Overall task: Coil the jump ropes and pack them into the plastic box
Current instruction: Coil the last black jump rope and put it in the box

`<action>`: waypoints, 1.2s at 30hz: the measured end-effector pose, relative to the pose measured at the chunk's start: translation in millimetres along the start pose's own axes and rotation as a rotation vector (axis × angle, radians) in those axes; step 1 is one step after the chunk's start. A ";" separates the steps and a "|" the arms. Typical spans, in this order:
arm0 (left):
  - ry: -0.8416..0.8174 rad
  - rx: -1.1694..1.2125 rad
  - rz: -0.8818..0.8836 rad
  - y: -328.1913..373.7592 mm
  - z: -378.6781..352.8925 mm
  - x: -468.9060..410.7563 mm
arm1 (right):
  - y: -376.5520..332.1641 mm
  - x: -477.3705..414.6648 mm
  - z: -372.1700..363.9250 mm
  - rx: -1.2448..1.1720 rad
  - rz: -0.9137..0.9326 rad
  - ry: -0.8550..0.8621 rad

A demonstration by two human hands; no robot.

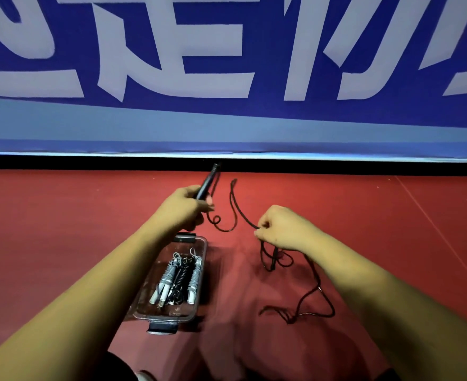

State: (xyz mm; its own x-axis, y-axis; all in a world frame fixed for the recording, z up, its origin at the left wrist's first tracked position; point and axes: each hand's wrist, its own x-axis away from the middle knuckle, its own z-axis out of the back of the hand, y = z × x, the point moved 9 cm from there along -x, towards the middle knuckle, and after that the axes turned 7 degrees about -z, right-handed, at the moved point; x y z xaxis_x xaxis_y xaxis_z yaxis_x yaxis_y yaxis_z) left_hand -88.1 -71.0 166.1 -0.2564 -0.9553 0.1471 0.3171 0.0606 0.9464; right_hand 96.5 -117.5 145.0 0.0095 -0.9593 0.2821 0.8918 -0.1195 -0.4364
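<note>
Through the head camera I saw the left hand [184, 206] raised above the far end of the plastic box [202, 244]. Its fingers were curled tight round the lower part of a black handle [208, 181]. The handle stuck out of the top of the fist, tilted up and away toward the dark strip at the foot of the blue banner [226, 119].

The black rope [233, 204] left the underside of that fist in a small curl and dipped. It then rose into a narrow upright loop between the two hands and ran down to the right hand [284, 226]. There the thumb and forefinger pinched the rope at their tips, with the other fingers curled in behind.

Below the right hand the rope gathered in a loose tangle of loops, and I could not tell whether a second handle lay among them. From there it trailed toward me across the red floor [391, 215] in a wide bend that ended in a few kinks.

The plastic box sat on the floor beneath the left forearm. It was clear-walled, open at the top, with a dark latch at each end. Three coiled ropes [177, 276] lay side by side along it, a black one between two pale ones, well apart from either hand.
</note>
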 end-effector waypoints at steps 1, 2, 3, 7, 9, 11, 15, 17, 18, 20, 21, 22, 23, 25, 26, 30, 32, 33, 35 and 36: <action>-0.098 0.021 -0.017 3.5 -14.6 5.5 | -10.1 3.4 1.8 -0.079 0.081 -0.001; -0.183 0.019 -0.043 5.5 -27.8 10.2 | -19.0 7.7 5.5 -0.155 0.136 0.001; -0.255 -0.007 -0.058 6.2 -39.3 15.0 | -25.3 11.6 10.3 -0.221 0.170 0.014; -0.334 0.061 -0.058 9.1 -57.4 21.7 | -34.1 17.5 27.7 -0.361 0.225 0.058; -0.333 0.161 -0.036 12.8 -57.8 22.0 | -36.0 19.4 28.5 -0.367 0.242 0.033; -0.285 0.159 -0.019 11.3 -57.4 23.1 | -37.3 20.4 24.9 -0.351 0.248 0.026; 0.022 0.189 -0.041 6.2 -34.4 7.4 | -28.3 15.3 11.2 -0.261 0.190 0.014; 0.194 0.302 -0.032 3.1 -7.0 -4.0 | -8.8 6.9 1.7 -0.170 0.130 -0.027; 0.242 0.345 -0.030 1.0 6.2 -9.4 | 4.6 2.5 -2.7 -0.131 0.093 -0.053; 0.300 0.385 -0.019 -8.6 29.1 -17.0 | 32.3 -5.3 -7.7 -0.105 0.017 -0.076; 0.338 0.399 -0.008 -16.7 41.0 -18.8 | 43.9 -8.4 -9.7 -0.109 -0.017 -0.077; 0.379 0.418 0.008 -24.8 51.2 -21.8 | 55.5 -11.4 -11.6 -0.095 -0.053 -0.079; 0.418 0.441 0.027 -32.6 59.4 -24.8 | 66.4 -12.9 -14.3 -0.058 -0.097 -0.088; 0.452 0.438 0.077 -45.5 71.4 -30.7 | 84.6 -15.2 -20.1 -0.009 -0.178 -0.118; 0.434 0.366 0.113 -51.3 75.2 -32.3 | 89.1 -15.8 -21.2 -0.038 -0.198 -0.122; 0.108 -0.308 0.302 -72.7 74.0 -23.9 | 73.1 -15.2 -1.9 -0.286 -0.165 0.004; 0.041 -0.318 0.278 -65.8 61.0 -19.2 | 54.6 -12.6 4.6 -0.373 -0.122 0.028; 0.052 -0.228 0.221 -55.6 52.5 -18.4 | 43.8 -10.6 3.8 -0.390 -0.094 0.011; 0.040 -0.022 0.061 -27.4 27.7 -15.2 | 23.1 -5.5 -1.6 -0.396 -0.033 -0.045; -0.004 0.040 -0.005 -15.3 12.7 -11.7 | 13.0 -3.5 -3.6 -0.404 0.000 -0.064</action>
State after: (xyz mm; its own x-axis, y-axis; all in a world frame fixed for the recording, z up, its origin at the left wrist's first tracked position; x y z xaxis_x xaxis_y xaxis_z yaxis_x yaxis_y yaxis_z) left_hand -101.6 -57.1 153.5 -0.2615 -0.9545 0.1437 0.2789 0.0678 0.9579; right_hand 106.4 -116.6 135.2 0.0492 -0.9429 0.3293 0.6428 -0.2225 -0.7331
